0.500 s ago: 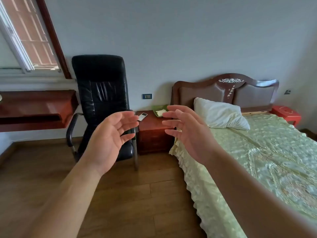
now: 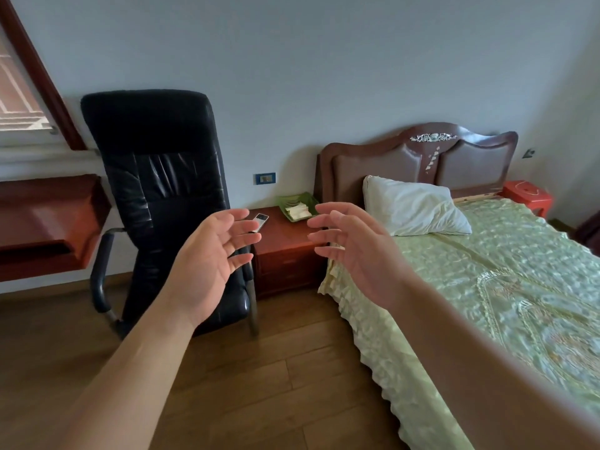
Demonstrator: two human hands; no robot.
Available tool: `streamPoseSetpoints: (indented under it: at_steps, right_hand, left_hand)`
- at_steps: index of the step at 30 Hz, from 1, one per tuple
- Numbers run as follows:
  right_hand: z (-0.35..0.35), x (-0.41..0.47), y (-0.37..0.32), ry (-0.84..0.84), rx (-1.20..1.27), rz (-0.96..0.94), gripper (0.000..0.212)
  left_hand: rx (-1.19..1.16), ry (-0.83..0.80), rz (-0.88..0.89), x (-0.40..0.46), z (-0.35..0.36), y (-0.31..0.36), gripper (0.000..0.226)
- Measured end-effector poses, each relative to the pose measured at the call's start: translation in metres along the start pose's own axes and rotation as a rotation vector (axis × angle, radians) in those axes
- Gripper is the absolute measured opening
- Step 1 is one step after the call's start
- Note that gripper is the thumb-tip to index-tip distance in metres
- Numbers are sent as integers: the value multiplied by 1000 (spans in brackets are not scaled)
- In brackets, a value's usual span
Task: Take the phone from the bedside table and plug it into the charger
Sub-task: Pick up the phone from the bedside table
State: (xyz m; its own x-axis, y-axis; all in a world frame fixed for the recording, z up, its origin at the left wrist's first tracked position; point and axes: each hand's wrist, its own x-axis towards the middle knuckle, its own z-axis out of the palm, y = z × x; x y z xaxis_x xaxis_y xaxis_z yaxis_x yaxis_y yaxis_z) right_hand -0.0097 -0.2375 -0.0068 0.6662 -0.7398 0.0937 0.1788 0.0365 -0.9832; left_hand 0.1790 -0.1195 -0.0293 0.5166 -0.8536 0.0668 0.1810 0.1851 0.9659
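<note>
Bed [image 2: 487,287]: green quilted cover, white pillow [image 2: 412,206] at the head, carved headboard; no label we can read.

Chair [image 2: 162,196]: black, padded, standing just beside the desk's left edge.

Desk [image 2: 285,251]: red-brown bedside unit between chair and bed. Against the view half a second ago it fills more of the frame and sits nearer; we judge the approach under way, the pickup not yet begun.

Our left hand [image 2: 211,264]: raised, fingers spread and loosely curled, holding nothing; its fingertips overlap the phone's lower end in view, well short of it in depth.

Our right hand [image 2: 360,254]: likewise spread wide, empty.

Green tray [image 2: 297,206]: desk's back right corner, pale papers inside; no writing legible.

Phone [image 2: 260,219]: light-coloured, lying flat at the desk's back left corner. No brand mark legible.

Wall socket [image 2: 264,178]: above the desk; no charger seen.
</note>
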Motion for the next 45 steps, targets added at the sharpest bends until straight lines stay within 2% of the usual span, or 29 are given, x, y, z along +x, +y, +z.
streamPoseSetpoints:
  at_steps: [8,13,20,26,36,45]
  right_hand:
    - [-39,95,25,34,48,43,37]
    - [-91,175,39,41,106,49,34]
    - [-169,284,37,-34,85,106,36]
    - [-198,361,45,-65,134,133,30]
    - [-199,504,95,-88,163,218,23]
    - [-178,683,154,-34,130,315,27]
  left_hand:
    - [-50,-35,-47,95,8,-27,33]
    - [-66,20,-86,177,40,-51,30]
    - [-57,101,-122,289,100,-67,25]
    - [-70,168,-107,360,118,-73,24]
    - [-110,266,-125,494,69,-114,21]
    - [-226,309,-273,660,-18,-170,21]
